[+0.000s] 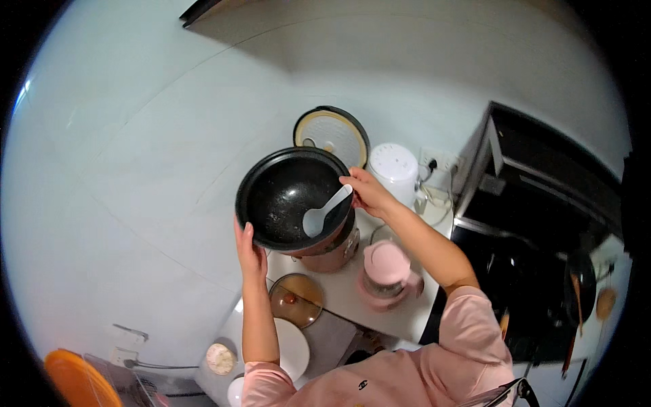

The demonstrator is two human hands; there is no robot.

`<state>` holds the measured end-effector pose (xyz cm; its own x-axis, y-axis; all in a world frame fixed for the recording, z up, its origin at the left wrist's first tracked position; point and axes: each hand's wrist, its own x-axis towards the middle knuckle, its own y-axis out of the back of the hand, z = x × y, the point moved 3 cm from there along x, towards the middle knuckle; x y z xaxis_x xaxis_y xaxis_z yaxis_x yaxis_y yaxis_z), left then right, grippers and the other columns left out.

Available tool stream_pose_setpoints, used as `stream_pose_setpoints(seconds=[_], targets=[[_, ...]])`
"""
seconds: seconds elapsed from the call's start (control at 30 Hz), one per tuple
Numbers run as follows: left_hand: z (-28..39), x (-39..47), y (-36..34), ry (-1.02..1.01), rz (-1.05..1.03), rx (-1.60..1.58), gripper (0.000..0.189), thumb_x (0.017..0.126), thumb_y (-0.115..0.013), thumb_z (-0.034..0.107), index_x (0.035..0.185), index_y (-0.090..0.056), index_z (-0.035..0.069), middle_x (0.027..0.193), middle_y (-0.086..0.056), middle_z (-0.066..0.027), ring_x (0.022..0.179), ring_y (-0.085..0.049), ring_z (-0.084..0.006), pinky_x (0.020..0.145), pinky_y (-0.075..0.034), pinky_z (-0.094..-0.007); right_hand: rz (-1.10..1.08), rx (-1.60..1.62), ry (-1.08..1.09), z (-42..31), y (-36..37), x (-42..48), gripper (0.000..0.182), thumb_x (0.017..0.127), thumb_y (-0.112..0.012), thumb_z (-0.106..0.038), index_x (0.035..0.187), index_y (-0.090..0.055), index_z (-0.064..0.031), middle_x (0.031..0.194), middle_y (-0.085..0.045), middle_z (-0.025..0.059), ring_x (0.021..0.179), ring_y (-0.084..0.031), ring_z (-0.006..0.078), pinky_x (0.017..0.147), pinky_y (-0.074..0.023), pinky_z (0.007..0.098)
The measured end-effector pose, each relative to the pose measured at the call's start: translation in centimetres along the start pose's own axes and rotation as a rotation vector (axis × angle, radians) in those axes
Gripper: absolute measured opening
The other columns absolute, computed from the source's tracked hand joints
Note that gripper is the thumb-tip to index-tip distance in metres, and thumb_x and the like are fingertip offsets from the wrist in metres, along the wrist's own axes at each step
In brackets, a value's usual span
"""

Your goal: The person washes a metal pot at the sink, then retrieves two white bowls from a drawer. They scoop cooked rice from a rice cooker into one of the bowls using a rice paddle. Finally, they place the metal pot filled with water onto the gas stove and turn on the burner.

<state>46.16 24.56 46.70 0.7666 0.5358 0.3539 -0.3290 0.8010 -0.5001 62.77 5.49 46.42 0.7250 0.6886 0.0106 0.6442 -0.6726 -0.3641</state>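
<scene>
Between both hands a black rice cooker inner pot (277, 188) is held tilted, its inside facing up toward me. My left hand (250, 254) grips the pot's near left rim, and my right hand (368, 191) grips the right rim. A white rice paddle (325, 213) leans inside the pot, its handle end near my right fingers; whether they touch it I cannot tell. Small light specks cling to the pot's bottom. Below the pot stands the pink rice cooker body (328, 257), partly hidden. Its raised lid (333, 132) shows a pale inner plate behind the pot.
A white appliance (392, 165) stands near wall sockets (438, 158) with cords. Closer in are a pink-lidded kettle (387, 269), a glass lid (296, 300) and a white round plate (292, 346). On the right lies a black stove (498, 269) with a pan (580, 287).
</scene>
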Motion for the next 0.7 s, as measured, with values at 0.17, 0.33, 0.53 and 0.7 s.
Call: stream_pose_setpoints(seconds=[0.17, 0.33, 0.53, 0.7], targets=[[3.2, -8.5, -4.6, 0.157, -0.197, -0.011, 0.06, 0.074, -0.05, 0.015, 0.126, -0.022, 0.004, 0.122, -0.034, -0.0111, 0.113, -0.033, -0.0219, 0.095, -0.025, -0.0322, 0.096, 0.203, 0.307, -1.2, -2.3, -17.9, 0.015, 0.082, -0.049, -0.021, 0.087, -0.04, -0.0099, 0.072, -0.053, -0.0003, 0.058, -0.052, 0.0065, 0.049, -0.0436, 0.0181], [0.8, -20.2, -6.0, 0.373, -0.354, 0.107, 0.061, 0.065, -0.053, 0.013, 0.121, -0.03, 0.004, 0.115, -0.041, -0.0087, 0.106, -0.039, -0.0214, 0.09, -0.029, -0.0309, 0.563, -0.112, 0.415, 5.2, -2.7, -35.4, 0.032, 0.07, -0.063, -0.009, 0.085, -0.034, -0.0093, 0.068, -0.048, -0.0003, 0.056, -0.047, 0.0036, 0.045, -0.0395, 0.0163], [-2.2, -35.3, -9.4, 0.606, -0.83, 0.097, 0.083, 0.059, -0.049, 0.001, 0.131, -0.008, 0.006, 0.127, -0.026, -0.0097, 0.115, -0.027, -0.0205, 0.097, -0.017, -0.0299, 1.202, -0.068, 0.223, 12.7, -5.1, -55.8, 0.021, 0.069, -0.062, -0.004, 0.077, -0.043, -0.0079, 0.064, -0.044, -0.0049, 0.056, -0.041, 0.0028, 0.051, -0.0366, 0.0177], [-3.6, -47.2, -15.4, 0.804, -1.197, -0.025, 0.086, 0.057, -0.048, 0.0, 0.131, -0.004, 0.007, 0.13, -0.02, -0.0093, 0.118, -0.023, -0.02, 0.097, -0.014, -0.0299, 1.569, 0.011, 0.363, 17.5, -8.7, -71.0, 0.019, 0.067, -0.063, -0.003, 0.079, -0.049, -0.0043, 0.071, -0.051, -0.002, 0.064, -0.046, 0.0051, 0.058, -0.0395, 0.0194]])
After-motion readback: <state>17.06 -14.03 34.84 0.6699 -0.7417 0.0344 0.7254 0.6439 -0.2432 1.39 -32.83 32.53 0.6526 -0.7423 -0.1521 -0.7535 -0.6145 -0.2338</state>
